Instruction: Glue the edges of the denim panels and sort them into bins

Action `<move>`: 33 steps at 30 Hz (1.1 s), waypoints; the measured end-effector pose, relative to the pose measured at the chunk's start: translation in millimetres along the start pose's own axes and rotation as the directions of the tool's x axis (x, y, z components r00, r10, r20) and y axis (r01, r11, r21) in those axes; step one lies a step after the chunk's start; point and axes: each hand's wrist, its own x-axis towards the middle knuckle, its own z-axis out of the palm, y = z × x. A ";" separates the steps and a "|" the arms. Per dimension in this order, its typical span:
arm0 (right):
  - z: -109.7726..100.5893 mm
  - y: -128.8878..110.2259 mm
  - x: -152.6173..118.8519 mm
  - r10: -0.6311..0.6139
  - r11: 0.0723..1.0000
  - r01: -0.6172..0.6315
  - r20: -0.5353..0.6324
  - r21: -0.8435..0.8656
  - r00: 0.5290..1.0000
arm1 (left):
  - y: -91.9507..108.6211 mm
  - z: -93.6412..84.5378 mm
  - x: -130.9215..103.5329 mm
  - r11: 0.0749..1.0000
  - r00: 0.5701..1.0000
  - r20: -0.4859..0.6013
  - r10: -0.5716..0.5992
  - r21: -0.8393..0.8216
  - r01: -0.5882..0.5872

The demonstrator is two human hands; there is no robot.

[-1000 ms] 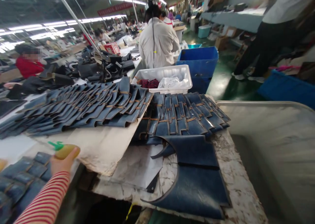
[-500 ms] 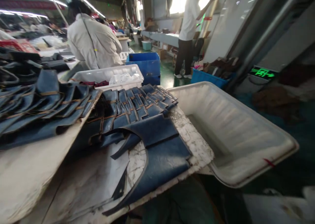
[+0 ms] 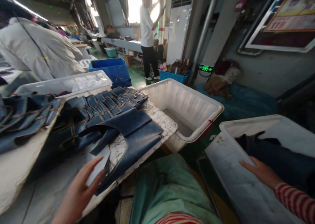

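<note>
My left hand (image 3: pixel 80 188) is over the worktable at the lower left, thumb and finger spread apart, with a pale sheet (image 3: pixel 99 165) just beyond them. Close by on the table lies a dark blue leather-like piece (image 3: pixel 140 140) with a curved cutout. At the right, my right hand (image 3: pixel 264 173) is closed over the near rim of a white plastic bin (image 3: pixel 221 161). Its thumb shows on the outer side, while the other fingers are mostly hidden inside. Dark blue material (image 3: pixel 283 153) lies in that bin.
Overlapping blue pieces (image 3: pixel 98 106) line the table's back, beside a raised pale board (image 3: pixel 31 155). Another white bin (image 3: pixel 192 101) stands past the table's corner. Blue crates (image 3: pixel 110 70) are behind. One person (image 3: pixel 36 47) sits at the left; another (image 3: pixel 147 30) stands farther off.
The view has swung to the right, bringing in the right-hand bin and the wall poster. Both my hands have come into view, the right one on the bin's rim.
</note>
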 end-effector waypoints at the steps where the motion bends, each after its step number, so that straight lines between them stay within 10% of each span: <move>1: -1.8 -4.9 -3.5 -0.017 1.000 0.017 -0.006 -0.012 1.000 | 11.1 12.9 5.2 0.989 0.985 0.105 0.138 -0.071 -0.131; 9: -4.8 -21.8 -18.6 -0.051 0.995 0.048 -0.031 -0.090 0.998 | 54.9 117.6 40.1 0.935 0.879 0.436 0.192 0.191 -0.299; 22: -1.2 -24.3 -19.4 -0.046 0.995 0.041 -0.061 -0.087 0.997 | 88.8 145.8 41.5 0.865 0.767 0.485 0.421 0.041 -0.501; 33: -3.2 -49.6 -27.8 0.044 0.982 -0.058 -0.082 -0.182 0.996 | 114.4 164.3 99.4 0.807 0.706 0.511 0.489 0.042 -0.589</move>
